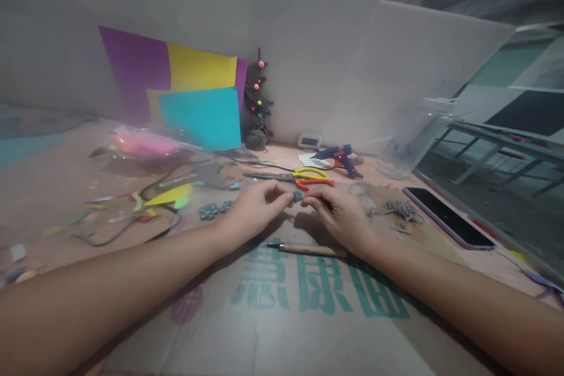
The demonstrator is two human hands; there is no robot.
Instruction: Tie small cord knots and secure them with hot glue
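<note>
My two hands are close together, almost fingertip to fingertip, around a small blue-grey piece [297, 195] just above the middle of the counter [379, 167]. My left hand [258, 202] has its thumb and forefinger drawn together on the left side of the piece, pinching it. My right hand [338, 214] meets it from the right, fingers curled and thumb near the forefinger; its tips are at the edge of the piece, but I cannot tell whether they grip it or only touch it. Just nearer than my hands lies a tool with a wooden handle [312, 250], its dark tip to the left, on a pale board [198, 352] printed with teal characters. Beside my left hand, to its left, is a cluster of blue-grey rounded pieces [211, 211]. Beyond my fingers lie scissors [268, 176] with yellow and orange handles, blades to the left. To the right are a tangle of grey cord [405, 211] and a phone [449, 217], dark screen up. Farther off sit a dark blue glue gun [347, 158] and a small white device [309, 141]. At the far wall, a dark tree-shaped ornament [258, 103] with coloured balls stands just right of a blue sheet [200, 117].
</note>
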